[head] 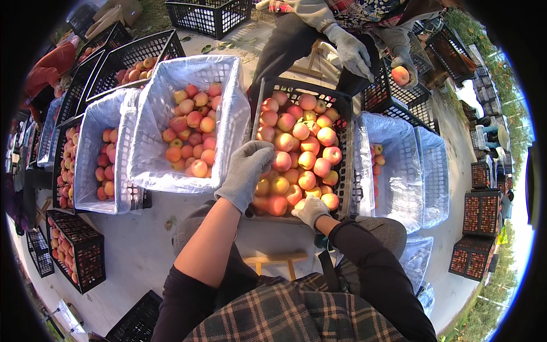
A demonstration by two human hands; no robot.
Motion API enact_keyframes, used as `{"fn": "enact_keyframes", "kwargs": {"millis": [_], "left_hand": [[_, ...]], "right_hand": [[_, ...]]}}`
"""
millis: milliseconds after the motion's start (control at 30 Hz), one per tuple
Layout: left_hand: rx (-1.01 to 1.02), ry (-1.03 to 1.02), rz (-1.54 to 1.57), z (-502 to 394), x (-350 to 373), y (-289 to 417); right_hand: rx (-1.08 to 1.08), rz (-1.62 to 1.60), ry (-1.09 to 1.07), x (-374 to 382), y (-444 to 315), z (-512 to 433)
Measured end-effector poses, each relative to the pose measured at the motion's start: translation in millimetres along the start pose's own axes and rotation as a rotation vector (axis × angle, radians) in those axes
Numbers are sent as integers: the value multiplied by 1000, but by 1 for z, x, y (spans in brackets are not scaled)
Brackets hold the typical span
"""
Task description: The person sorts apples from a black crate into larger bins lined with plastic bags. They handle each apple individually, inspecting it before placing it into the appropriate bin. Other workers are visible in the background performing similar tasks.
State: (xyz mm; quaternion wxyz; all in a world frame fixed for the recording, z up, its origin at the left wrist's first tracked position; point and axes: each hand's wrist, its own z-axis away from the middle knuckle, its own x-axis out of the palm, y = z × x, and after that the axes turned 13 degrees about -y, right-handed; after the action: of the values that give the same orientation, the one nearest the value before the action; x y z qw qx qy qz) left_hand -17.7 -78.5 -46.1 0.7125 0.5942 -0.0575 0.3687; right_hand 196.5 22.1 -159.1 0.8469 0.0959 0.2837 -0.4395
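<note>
A black plastic crate (348, 128) full of red and yellow apples (310, 145) stands right before me. My left hand (248, 170), in a grey knit glove, is over the crate's left rim with its fingers curled beside an apple (281, 161); whether anything is inside the fingers is hidden. At the crate's near edge, my gloved right hand (314, 213) has its fingers around a yellow-red apple (299, 205). Left of the crate, a crate lined with clear plastic film (181, 181) holds more apples (194, 124).
Across from me a seated person's gloved hand (404, 68) holds an apple (400, 75). Film-lined crates (397, 171) stand at the right, another (92, 171) at the left. Stacked apple crates (482, 213) line the far right. A wooden stool (275, 258) is beneath me.
</note>
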Motion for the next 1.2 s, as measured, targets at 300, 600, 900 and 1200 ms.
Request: {"fn": "enact_keyframes", "kwargs": {"millis": [300, 600, 900, 1200], "left_hand": [[-39, -84, 46, 11, -5, -19], [-98, -233, -85, 11, 4, -37], [59, -516, -415, 28, 15, -42], [-166, -263, 413, 22, -3, -17]], "right_hand": [[-222, -1332, -281, -25, 18, 11], [-864, -2027, -348, -28, -8, 92], [-625, -1817, -225, -45, -49, 106], [-630, -1506, -154, -83, -49, 103]]}}
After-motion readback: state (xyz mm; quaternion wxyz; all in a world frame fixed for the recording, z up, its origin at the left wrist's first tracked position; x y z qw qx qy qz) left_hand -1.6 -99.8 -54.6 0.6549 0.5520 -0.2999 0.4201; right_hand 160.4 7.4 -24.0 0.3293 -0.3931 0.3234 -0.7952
